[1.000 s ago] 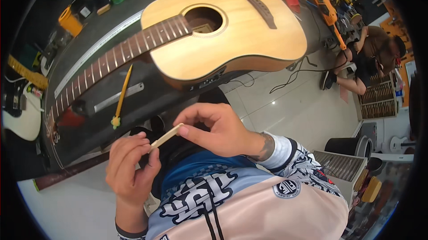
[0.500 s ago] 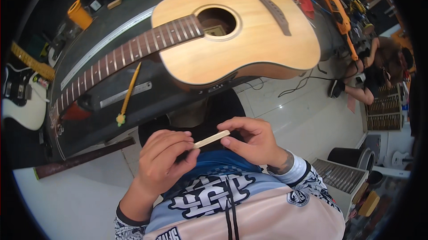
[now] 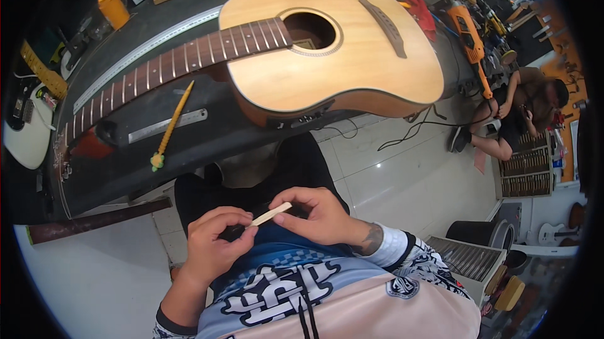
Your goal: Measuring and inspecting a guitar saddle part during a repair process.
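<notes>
1. Pale, glossy floor tiles (image 3: 362, 172) are showing beside a long dark workbench (image 3: 217, 144), and a seated person in dark shorts (image 3: 531, 96) is occupying the far right.
2. An acoustic guitar with a pale wooden body and round soundhole (image 3: 365, 74) is lying face up on the bench, its dark fretted neck pointing left.
3. A slim yellow pencil-like stick with a green-and-yellow ornament (image 3: 173, 127) is lying across a short silver metal ruler (image 3: 141, 132) near the bench's front edge.
4. The bare left hand (image 3: 219, 241) is curling almost closed, its thumb and fingertips pinching the left end of a small, narrow, cream-coloured strip (image 3: 271, 214).
5. The bare right hand (image 3: 318, 214), also bent inward, is gripping the strip near its other end between thumb and fingers.
6. That strip is slanting upward to the right above the wearer's lap, well apart from the guitar.
</notes>
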Demonstrator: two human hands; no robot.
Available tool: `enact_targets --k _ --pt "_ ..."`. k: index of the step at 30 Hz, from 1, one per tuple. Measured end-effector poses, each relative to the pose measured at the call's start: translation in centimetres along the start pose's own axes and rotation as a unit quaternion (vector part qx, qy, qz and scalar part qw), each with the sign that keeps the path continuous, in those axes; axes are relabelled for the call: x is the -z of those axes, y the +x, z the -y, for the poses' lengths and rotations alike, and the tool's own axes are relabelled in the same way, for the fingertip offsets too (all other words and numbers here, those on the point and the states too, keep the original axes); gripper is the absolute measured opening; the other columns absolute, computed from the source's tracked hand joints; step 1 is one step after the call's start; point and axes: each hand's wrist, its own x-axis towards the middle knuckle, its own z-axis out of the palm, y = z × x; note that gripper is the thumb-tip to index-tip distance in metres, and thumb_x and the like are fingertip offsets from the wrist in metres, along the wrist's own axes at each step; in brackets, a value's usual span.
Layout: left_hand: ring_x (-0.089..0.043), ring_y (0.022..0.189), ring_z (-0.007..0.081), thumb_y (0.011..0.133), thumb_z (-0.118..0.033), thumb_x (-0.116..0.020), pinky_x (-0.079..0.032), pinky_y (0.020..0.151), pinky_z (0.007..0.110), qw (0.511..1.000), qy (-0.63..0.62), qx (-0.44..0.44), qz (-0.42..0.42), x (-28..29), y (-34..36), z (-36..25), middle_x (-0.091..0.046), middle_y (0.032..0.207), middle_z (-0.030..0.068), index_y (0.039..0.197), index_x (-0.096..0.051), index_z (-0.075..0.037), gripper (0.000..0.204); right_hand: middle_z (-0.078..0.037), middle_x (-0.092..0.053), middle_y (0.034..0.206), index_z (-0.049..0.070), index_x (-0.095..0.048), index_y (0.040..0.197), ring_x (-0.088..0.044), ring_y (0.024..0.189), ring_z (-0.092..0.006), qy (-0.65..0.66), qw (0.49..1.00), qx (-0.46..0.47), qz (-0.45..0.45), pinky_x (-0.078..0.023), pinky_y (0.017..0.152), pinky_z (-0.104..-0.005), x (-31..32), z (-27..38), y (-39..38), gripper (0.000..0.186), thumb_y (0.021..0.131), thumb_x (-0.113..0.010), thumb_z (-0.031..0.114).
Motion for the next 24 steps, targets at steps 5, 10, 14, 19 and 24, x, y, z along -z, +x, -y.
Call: enact_targets --k 5,10,14,19,24 --pt "-0.074 0.087 0.0207 0.074 0.001 -0.082 -0.059 0.077 0.031 0.999 0.013 0.037 0.013 -1.2 -1.5 1.0 -0.075 0.092 0.0114 0.084 -0.073 0.001 0.013 -0.002 -0.074 0.091 0.003 -0.071 0.112 -0.065 0.081 -0.005 -0.039 0.999 -0.014 -0.02 -0.051 0.067 -0.0217 -0.4 -2.2 -1.4 0.023 0.094 -0.074 0.015" --pt "-0.073 0.078 0.0153 0.081 -0.001 -0.081 -0.058 0.071 0.026 0.973 -0.142 0.181 0.016 -2.9 -4.3 2.4 -0.075 0.092 0.0102 0.101 -0.07 0.002 0.023 -0.003 -0.074 0.094 0.002 -0.071 0.111 -0.066 0.084 -0.0065 -0.062 0.998 -0.023 -0.024 -0.052 0.072 -0.0231 -0.5 -2.9 -3.7 0.021 0.094 -0.073 0.013" --pt "-0.072 0.074 0.0117 0.084 -0.004 -0.081 -0.056 0.069 0.025 0.99 -0.04 0.123 0.052 -4.2 -5.4 2.0 -0.075 0.086 0.0082 0.108 -0.069 0.001 0.027 -0.004 -0.073 0.097 0.001 -0.07 0.11 -0.067 0.088 -0.0072 -0.1 0.994 -0.045 -0.007 -0.053 0.079 -0.0235 -0.1 -3.4 -5.4 0.018 0.095 -0.073 0.01" --pt "-0.072 0.077 0.0183 0.083 -0.012 -0.08 -0.056 0.07 0.029 0.997 0.018 0.056 0.058 -5.1 -6.8 0.7 -0.075 0.089 0.0093 0.099 -0.077 -0.005 0.018 -0.009 -0.075 0.099 0.003 -0.071 0.11 -0.073 0.088 -0.016 -0.162 0.986 0.024 -0.001 -0.056 0.075 -0.0299 -0.5 -3.4 -6.9 0.024 0.09 -0.076 0.015" --pt "-0.074 0.086 0.0263 0.086 -0.016 -0.078 -0.058 0.077 0.035 0.992 0.091 -0.023 0.083 -4.6 -7.7 0.7 -0.076 0.097 0.0127 0.103 -0.076 -0.005 0.019 -0.016 -0.072 0.1 0.001 -0.07 0.111 -0.07 0.092 -0.0318 -0.321 0.932 0.12 0.115 -0.056 0.081 -0.0388 -1.4 -0.7 -6.9 0.026 0.089 -0.074 0.013"
